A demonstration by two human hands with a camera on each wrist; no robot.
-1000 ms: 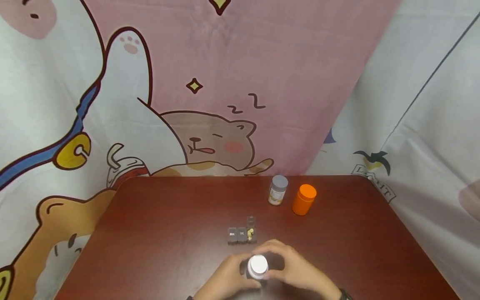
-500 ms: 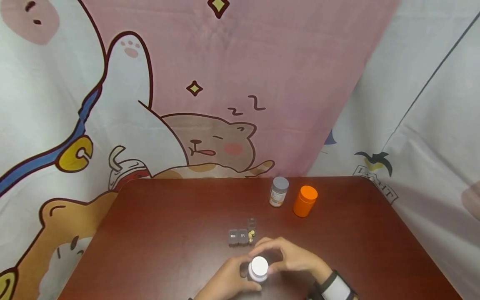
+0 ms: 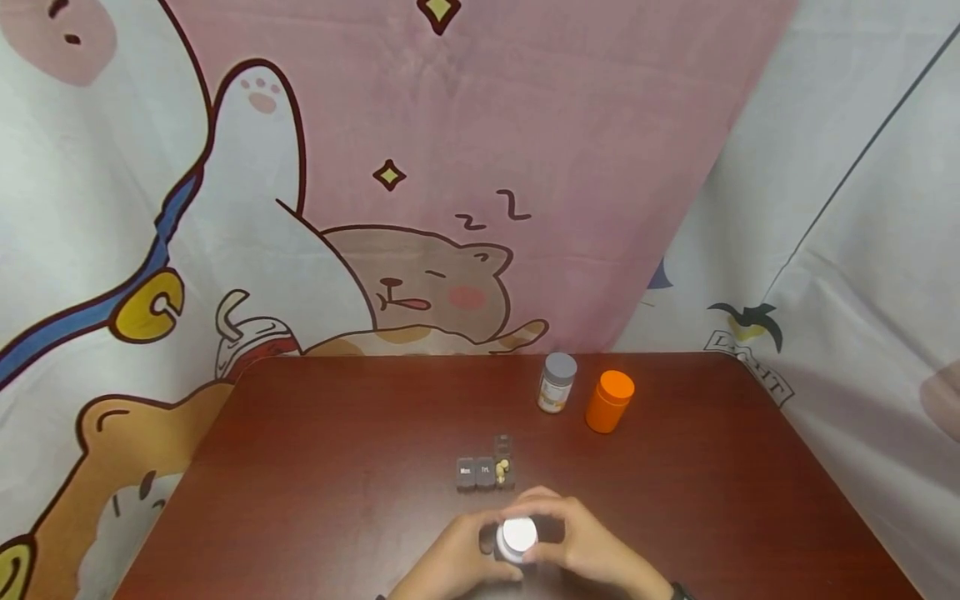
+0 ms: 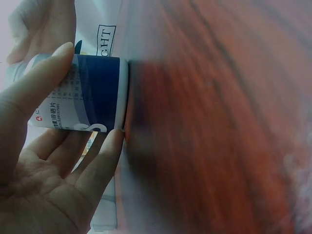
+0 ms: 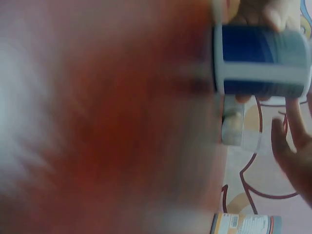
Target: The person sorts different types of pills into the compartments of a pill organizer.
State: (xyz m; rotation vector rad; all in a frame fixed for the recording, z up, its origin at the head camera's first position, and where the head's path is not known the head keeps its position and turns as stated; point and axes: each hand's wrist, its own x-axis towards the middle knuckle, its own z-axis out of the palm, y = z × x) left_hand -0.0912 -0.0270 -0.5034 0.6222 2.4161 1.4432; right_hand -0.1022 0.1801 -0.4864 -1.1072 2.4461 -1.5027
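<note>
A pill bottle (image 3: 517,540) with a white cap stands upright on the table near its front edge. Its blue-and-white label (image 4: 100,92) shows in the left wrist view. My left hand (image 3: 459,552) grips the bottle's body, thumb on one side and fingers on the other. Around the cap, my right hand (image 3: 583,537) curls its thumb and fingers from the right side. Just beyond the hands lies a small pill organizer (image 3: 484,473); two of its lids are down. Its right compartment has the lid raised and contains several yellowish pills (image 3: 502,469).
Toward the back right stand a white bottle with a grey cap (image 3: 557,383) and an orange bottle (image 3: 610,402), side by side. The dark red wooden table (image 3: 322,450) ends at a cartoon-printed cloth (image 3: 600,167) behind it.
My right hand turned about the cap, its wrist swinging toward me and then back outward. The left hand and the bottle stayed nearly in place.
</note>
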